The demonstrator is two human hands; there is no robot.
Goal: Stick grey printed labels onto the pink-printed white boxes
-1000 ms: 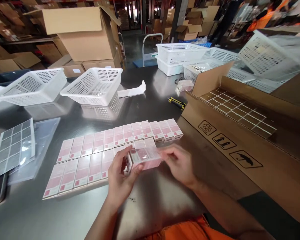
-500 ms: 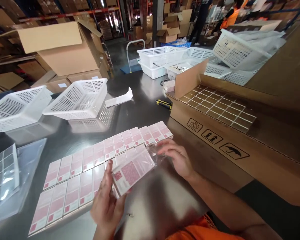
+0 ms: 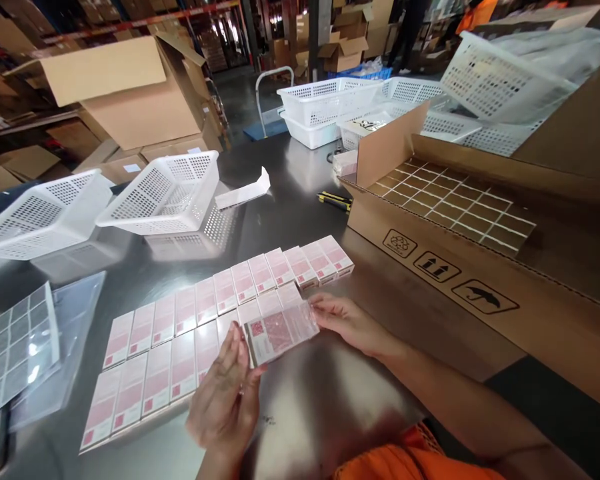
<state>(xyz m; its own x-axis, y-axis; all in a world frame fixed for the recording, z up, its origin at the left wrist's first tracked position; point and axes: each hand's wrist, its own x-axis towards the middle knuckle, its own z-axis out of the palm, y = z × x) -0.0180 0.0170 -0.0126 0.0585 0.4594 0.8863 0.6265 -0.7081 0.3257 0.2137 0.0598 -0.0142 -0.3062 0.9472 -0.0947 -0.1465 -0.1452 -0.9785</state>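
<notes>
A small pink-and-white carton (image 3: 279,335) in clear plastic film is held above the front row of similar cartons. My left hand (image 3: 226,393) is closed around its left end, thumb below and fingers behind. At the other end, my right hand (image 3: 347,321) pinches the film with its fingertips against the carton's edge. Two rows of pink-and-white cartons (image 3: 160,380) lie side by side on the steel table (image 3: 280,267), just beyond my hands.
To the right stands an open cardboard box (image 3: 430,267) with a grid divider (image 3: 455,203). Near its corner lies a yellow-black utility knife (image 3: 334,200). White baskets (image 3: 165,197) and a folded white strip (image 3: 245,191) sit beyond the cartons. Clear plastic sheets (image 3: 73,347) lie left.
The loose film at the carton's right end has been drawn in against it. My right hand has moved closer to that end, and the carton is tilted less. The view has shifted slightly.
</notes>
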